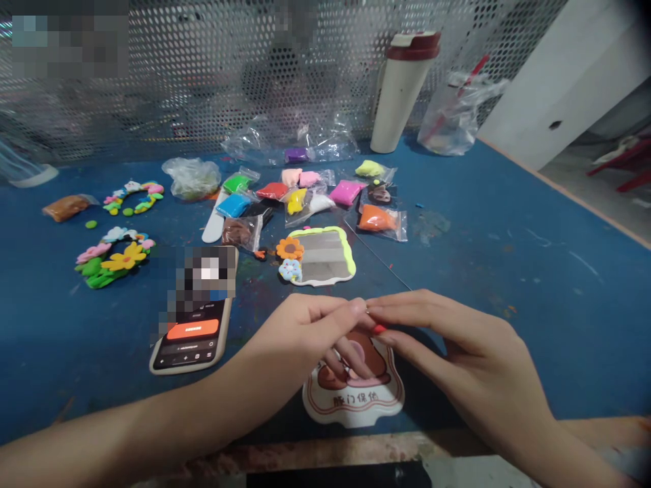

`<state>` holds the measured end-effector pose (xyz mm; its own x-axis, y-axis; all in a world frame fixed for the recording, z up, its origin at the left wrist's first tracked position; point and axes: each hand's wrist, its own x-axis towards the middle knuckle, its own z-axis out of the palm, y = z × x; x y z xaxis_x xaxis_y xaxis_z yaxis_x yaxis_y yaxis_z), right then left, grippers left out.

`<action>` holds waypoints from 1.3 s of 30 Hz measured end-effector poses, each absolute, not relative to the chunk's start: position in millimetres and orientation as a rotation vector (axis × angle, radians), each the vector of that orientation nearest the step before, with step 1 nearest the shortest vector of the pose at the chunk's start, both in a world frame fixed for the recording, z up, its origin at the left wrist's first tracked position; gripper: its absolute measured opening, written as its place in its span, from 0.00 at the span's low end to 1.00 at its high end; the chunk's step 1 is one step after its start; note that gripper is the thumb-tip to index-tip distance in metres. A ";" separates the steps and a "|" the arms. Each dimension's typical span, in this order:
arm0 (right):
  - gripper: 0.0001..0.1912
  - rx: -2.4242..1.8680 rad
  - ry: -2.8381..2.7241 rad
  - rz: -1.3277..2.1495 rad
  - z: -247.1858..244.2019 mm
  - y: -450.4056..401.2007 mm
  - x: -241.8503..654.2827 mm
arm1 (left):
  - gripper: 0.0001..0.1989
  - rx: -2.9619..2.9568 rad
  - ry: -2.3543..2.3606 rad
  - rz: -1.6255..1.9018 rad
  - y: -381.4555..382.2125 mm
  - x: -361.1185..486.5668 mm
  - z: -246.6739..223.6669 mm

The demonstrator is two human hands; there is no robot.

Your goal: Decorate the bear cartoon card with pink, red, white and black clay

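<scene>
My right hand (pixel 458 339) pinches a small bit of red modelling clay (pixel 380 329) between thumb and fingers. My left hand (pixel 315 332) meets it fingertip to fingertip, thumb pressed to forefinger; whatever lies in that pinch is hidden. Below both hands lies a white wavy-edged board (pixel 353 415) with a brown cartoon figure and printed characters, partly covered by my fingers. Just beyond sits a small mirror (pixel 328 254) with a yellow-green clay rim along its top and right side. An orange clay flower (pixel 289 248) and a light blue clay flower (pixel 290 270) sit at its left edge.
Clay packets, such as an orange one (pixel 377 218), lie past the mirror near a thin metal rod (pixel 381 257). A phone (pixel 196 325) and two decorated clay rings (pixel 119 257) are left. A tall cup (pixel 401 95) and plastic bag (pixel 450 118) stand by the mesh panel.
</scene>
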<state>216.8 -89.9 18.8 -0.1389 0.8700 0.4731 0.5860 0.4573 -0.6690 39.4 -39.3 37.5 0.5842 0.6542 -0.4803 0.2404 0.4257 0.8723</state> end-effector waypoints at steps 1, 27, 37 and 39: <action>0.10 -1.236 -1.833 0.405 19.2 -90.0 216.8 | 0.19 1.160 0.948 0.323 -39.9 39.2 37.5; 0.11 -1.179 -1.887 0.288 15.0 -93.1 213.2 | 0.12 1.096 0.950 0.285 -35.8 37.7 33.4; 0.09 -1.145 -1.871 0.308 19.3 -93.8 214.3 | 0.22 1.097 0.973 0.297 -39.0 40.2 42.6; 0.08 -1.133 -1.873 0.293 19.7 -94.5 214.4 | 0.21 1.088 0.989 0.298 -39.0 40.6 42.4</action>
